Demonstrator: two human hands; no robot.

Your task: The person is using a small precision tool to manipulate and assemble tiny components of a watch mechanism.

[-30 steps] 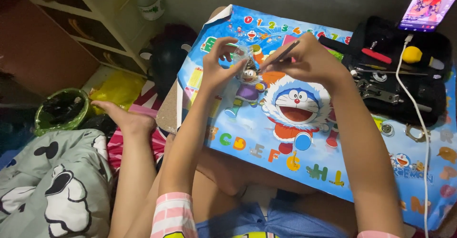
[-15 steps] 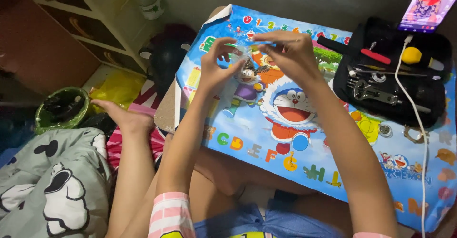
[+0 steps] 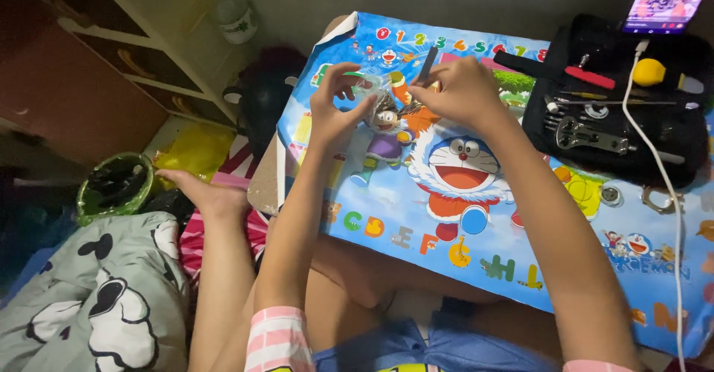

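Observation:
My left hand [image 3: 336,108] pinches a small clear object [image 3: 370,87], possibly a plastic bag, above the colourful cartoon mat [image 3: 416,216]. Just to its right, my right hand [image 3: 462,89] grips a thin dark tool [image 3: 428,63], whose free end sticks up and away from me. The two hands are close together, a few centimetres apart, over the mat's far left part. What is inside the clear object is too small to tell.
A black tool case [image 3: 617,130] with several metal tools, a red-handled one and a yellow knob lies at the right. A lit phone [image 3: 662,0] stands behind it, with a white cable [image 3: 673,216] running down. A green bowl [image 3: 111,186], a bottle [image 3: 236,15] and a printed blanket [image 3: 89,298] are at the left.
Both hands have stayed together over the mat. The right hand has turned a little, so the dark tool now points more upward. The view has shifted slightly.

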